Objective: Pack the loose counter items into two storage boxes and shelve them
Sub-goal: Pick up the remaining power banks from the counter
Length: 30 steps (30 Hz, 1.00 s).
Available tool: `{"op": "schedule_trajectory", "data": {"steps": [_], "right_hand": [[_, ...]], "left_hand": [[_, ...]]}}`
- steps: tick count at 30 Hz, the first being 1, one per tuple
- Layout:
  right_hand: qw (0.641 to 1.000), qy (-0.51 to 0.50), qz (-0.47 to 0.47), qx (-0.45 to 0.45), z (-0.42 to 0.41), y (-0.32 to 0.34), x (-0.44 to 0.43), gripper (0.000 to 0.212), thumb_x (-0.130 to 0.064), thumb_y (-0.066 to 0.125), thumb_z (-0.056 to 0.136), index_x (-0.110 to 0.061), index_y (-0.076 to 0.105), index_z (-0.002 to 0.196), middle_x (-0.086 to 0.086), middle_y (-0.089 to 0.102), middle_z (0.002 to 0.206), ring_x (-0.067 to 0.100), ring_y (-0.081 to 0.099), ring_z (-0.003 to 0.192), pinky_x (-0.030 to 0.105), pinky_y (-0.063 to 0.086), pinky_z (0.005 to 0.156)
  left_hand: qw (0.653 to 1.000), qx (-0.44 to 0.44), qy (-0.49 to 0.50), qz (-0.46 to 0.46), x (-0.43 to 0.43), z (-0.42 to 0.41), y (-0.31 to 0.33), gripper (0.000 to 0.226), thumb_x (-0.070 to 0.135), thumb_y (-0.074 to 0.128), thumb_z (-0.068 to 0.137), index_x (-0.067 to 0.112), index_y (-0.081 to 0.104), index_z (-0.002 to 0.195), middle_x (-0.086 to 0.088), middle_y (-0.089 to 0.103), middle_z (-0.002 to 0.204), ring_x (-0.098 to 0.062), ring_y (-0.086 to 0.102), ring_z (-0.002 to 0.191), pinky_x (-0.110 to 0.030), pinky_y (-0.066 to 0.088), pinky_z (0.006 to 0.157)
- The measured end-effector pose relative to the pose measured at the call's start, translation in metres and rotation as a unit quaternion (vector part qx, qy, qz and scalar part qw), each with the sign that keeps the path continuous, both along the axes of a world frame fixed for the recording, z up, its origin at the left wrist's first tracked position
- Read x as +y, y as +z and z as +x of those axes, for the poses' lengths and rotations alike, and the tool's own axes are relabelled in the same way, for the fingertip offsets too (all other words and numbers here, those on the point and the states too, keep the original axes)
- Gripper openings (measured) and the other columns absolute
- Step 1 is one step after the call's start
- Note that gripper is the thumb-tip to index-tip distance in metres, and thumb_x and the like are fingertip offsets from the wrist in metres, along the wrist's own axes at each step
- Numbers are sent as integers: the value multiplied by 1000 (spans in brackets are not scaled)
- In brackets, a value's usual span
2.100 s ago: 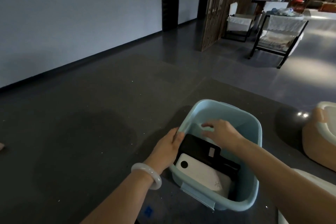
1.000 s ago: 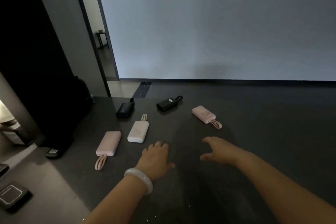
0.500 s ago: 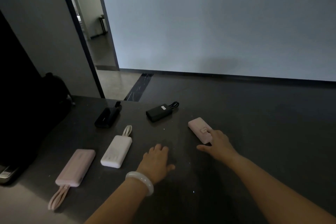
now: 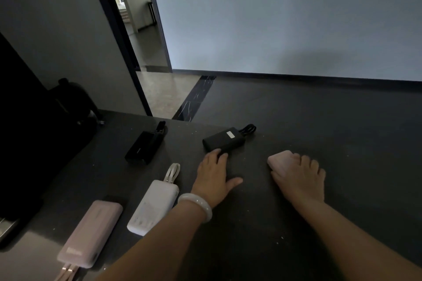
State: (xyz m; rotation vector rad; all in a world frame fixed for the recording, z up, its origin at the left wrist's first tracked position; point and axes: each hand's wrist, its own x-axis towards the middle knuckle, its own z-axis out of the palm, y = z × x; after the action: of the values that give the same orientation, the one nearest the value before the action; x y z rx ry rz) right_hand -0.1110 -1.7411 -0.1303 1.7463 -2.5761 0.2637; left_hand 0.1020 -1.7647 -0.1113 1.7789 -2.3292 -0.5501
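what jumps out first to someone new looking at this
The right hand grips a pink power bank on the dark counter, while the left hand, wearing a white bangle, touches a black power bank. At lower left lie a white power bank and a second pink power bank.

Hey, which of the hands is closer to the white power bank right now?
Left. The left hand lies just right of the white power bank, fingertips touching a black power bank. The right hand is farther right, curled over a pink power bank.
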Motion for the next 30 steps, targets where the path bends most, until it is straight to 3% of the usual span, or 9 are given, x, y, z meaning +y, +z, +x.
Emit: {"op": "schedule_trajectory", "data": {"steps": [4, 7, 13, 22, 25, 30], "right_hand": [[1000, 10, -15, 11, 6, -7, -6, 76, -67, 45, 86, -13, 35, 138, 8, 48, 129, 24, 47, 114, 38, 40, 95], [1000, 6, -13, 18, 9, -9, -8, 79, -69, 45, 84, -14, 32, 140, 7, 47, 130, 23, 47, 115, 37, 40, 96], [1000, -1, 0, 6, 6, -7, -16, 82, -70, 47, 83, -16, 30, 142, 6, 45, 132, 24, 45, 118, 37, 39, 98], [999, -15, 30, -7, 2, -1, 63, 79, -71, 46, 82, -21, 27, 141, 2, 44, 131, 20, 45, 117, 35, 39, 99], [998, -37, 42, 3, -2, 3, 107, 81, -73, 44, 82, -22, 27, 142, 1, 44, 132, 20, 45, 118, 36, 39, 101], [999, -28, 38, -13, 2, 11, 176, 85, -72, 48, 81, -20, 26, 145, 5, 44, 135, 23, 45, 121, 40, 40, 102]], "left_hand": [[998, -16, 21, -61, -45, 13, -2, 101, 58, 68, 80, 24, 11, 155, -1, -2, 162, -24, -4, 150, -46, 2, 121], [999, -42, 21, -27, -83, 15, -3, 111, 60, 70, 77, 24, 2, 156, -4, -4, 163, -26, -6, 150, -47, 1, 120], [1000, -17, 5, 10, -104, 12, -11, 89, 44, 68, 86, 19, 17, 154, -5, 24, 158, -25, 24, 145, -44, 21, 118], [991, 50, -90, 87, -20, 47, -8, 84, 28, 73, 84, 28, 24, 152, 2, 27, 157, -18, 24, 145, -43, 22, 120], [984, 49, -142, 100, 26, 58, -7, 84, 27, 74, 84, 30, 24, 151, 5, 26, 156, -14, 21, 146, -38, 20, 121], [960, 26, -246, 128, 91, 64, 7, 80, 19, 75, 82, 30, 32, 148, 7, 31, 154, -14, 21, 145, -41, 18, 121]]}}
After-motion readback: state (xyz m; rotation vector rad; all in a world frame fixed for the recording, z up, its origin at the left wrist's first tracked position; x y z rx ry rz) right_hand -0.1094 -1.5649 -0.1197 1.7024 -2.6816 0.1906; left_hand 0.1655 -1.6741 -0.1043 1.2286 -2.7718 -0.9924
